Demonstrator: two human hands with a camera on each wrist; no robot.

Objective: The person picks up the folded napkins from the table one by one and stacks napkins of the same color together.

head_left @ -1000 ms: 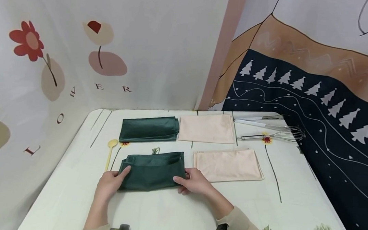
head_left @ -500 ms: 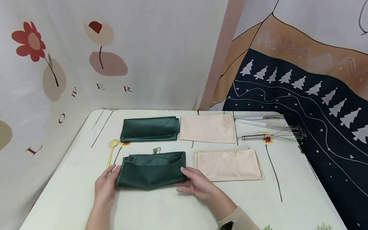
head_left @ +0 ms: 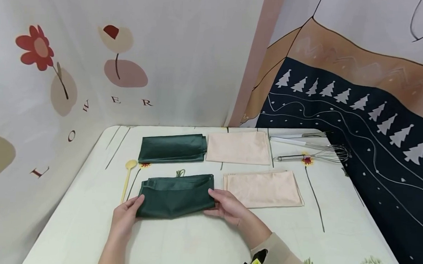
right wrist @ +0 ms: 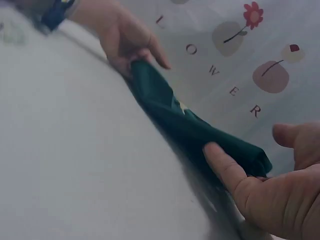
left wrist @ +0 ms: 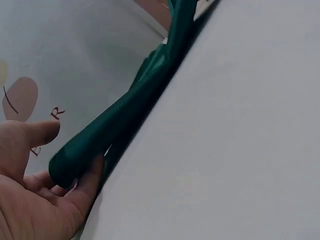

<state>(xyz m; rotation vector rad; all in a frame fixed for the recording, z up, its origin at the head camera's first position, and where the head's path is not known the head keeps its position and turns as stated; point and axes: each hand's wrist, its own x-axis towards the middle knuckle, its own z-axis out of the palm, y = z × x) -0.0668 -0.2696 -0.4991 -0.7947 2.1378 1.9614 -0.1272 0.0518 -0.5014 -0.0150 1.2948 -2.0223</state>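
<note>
A dark green folded cloth [head_left: 176,199] with a satiny sheen lies near the front of the table, its near edge a little raised. My left hand [head_left: 124,217] holds its left end, fingers under the fold; in the left wrist view the thumb stands apart above the cloth [left wrist: 125,107]. At the other end is my right hand [head_left: 229,209], its fingers around the lower corner. From the right wrist view, one finger presses against the underside of the cloth [right wrist: 195,127], and that thumb is raised. Fingertips beneath the cloth are partly hidden.
Behind lies another folded green cloth [head_left: 171,148], beside a beige folded cloth [head_left: 237,147]. A second beige cloth [head_left: 263,189] is to the right. A yellow spoon [head_left: 128,177] lies at left. A whisk [head_left: 309,156] and white-handled utensils [head_left: 296,141] sit back right.
The left hand shifted its hold at the left end, its thumb slipping off the top and coming back. The right hand's thumb moved slightly up along the right edge. The cloth barely moved.
</note>
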